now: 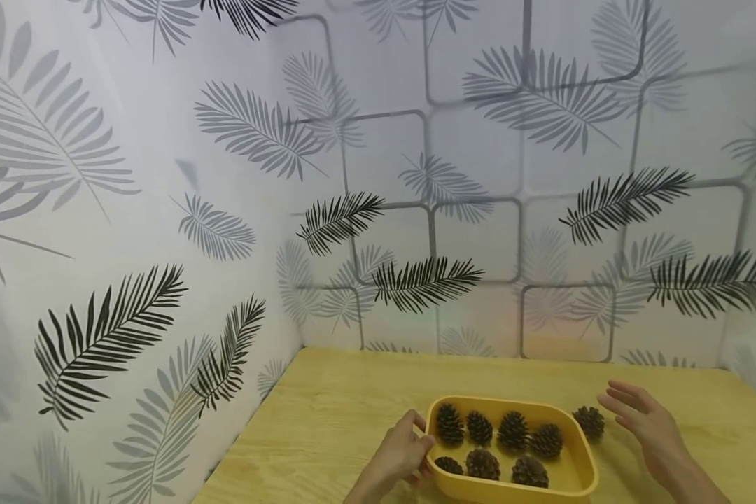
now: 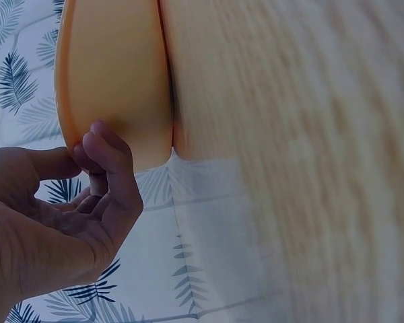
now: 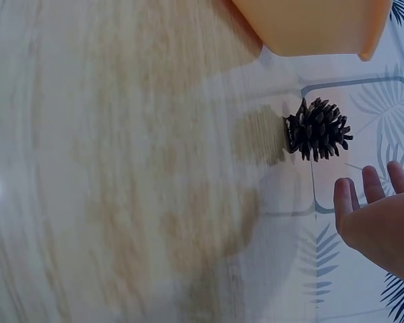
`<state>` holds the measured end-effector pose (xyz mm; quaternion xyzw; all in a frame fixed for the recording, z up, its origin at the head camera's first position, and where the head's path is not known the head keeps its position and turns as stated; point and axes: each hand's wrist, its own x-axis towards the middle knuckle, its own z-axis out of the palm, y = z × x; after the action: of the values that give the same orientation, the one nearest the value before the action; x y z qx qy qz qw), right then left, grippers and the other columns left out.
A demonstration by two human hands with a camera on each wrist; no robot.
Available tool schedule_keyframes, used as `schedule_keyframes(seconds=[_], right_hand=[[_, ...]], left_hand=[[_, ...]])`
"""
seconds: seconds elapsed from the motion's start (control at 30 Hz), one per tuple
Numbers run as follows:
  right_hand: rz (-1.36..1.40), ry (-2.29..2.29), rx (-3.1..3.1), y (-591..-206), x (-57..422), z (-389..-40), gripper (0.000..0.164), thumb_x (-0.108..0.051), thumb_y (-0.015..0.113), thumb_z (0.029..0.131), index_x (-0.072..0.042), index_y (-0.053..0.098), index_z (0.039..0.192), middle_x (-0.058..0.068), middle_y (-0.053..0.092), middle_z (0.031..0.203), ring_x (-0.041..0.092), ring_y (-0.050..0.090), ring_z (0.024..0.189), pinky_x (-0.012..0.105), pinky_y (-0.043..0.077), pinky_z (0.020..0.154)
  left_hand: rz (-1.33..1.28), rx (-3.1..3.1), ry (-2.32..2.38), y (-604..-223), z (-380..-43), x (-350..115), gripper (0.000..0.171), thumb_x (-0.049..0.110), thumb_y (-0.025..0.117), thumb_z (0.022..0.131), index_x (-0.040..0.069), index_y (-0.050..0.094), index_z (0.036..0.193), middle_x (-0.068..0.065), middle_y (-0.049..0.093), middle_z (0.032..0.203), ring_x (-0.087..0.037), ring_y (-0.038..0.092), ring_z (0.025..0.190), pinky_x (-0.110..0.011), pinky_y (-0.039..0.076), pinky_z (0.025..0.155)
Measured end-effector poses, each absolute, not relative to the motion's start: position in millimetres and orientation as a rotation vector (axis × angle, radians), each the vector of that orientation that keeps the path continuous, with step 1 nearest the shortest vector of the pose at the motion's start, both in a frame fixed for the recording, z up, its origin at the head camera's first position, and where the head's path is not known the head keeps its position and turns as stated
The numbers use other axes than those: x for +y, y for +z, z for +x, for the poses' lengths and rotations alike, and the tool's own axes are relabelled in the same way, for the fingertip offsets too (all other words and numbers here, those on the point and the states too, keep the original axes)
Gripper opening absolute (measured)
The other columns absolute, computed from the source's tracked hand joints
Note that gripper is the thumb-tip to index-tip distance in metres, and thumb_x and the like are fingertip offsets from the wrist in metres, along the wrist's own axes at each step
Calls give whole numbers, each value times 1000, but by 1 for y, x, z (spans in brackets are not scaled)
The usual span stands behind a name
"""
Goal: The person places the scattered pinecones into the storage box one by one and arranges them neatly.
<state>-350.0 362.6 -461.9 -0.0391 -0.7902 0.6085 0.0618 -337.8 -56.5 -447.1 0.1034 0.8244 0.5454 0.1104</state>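
Note:
A yellow rectangular bin [image 1: 576,483] stands on the table with several brown pine cones inside, among them one pine cone [image 1: 530,472] near the front wall. My left hand [image 1: 400,451] pinches the bin's left rim between thumb and fingers; the left wrist view shows the fingertips on the bin's outer wall [image 2: 114,74]. One more pine cone [image 1: 589,424] sits on the table just right of the bin. Close to its right is my right hand [image 1: 645,423], fingers extended and holding nothing. In the right wrist view a gap shows between the hand [image 3: 380,208] and that pine cone [image 3: 318,128].
The light wood-grain table [image 1: 315,413] meets pale walls at its back and left side. A wall covering [image 1: 384,245] printed with grey and black leaves and rounded outlines hangs behind it.

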Motion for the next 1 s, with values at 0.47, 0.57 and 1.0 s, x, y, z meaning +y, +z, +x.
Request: schedule_keyframes(seconds=[0.47,0.57,1.0], right_hand=[[-153,1821,-2477,-470,351,-358,85,-44,59,106,3,17,163,32,17,166,-21,46,92,40,52,108],[-143,1778,-2489,-472,350,-362,83,-42,62,105,4,21,161,34,19,165,-23,43,89,40,53,105],[-174,1766,-2573,-482,343,-370,82,-34,61,106,6,17,161,38,15,163,57,25,146,68,28,118]], left_hand=[[287,2406,1621,-445,-336,-58,13,14,59,107,8,53,116,-9,64,73,-13,61,51,-22,49,42],[287,2406,1623,-446,-337,-58,13,14,59,107,7,53,116,-9,65,73,-13,61,51,-23,50,43],[312,2412,1640,-445,-335,-59,13,13,60,106,7,53,115,-10,65,73,-15,65,53,-27,55,45]])
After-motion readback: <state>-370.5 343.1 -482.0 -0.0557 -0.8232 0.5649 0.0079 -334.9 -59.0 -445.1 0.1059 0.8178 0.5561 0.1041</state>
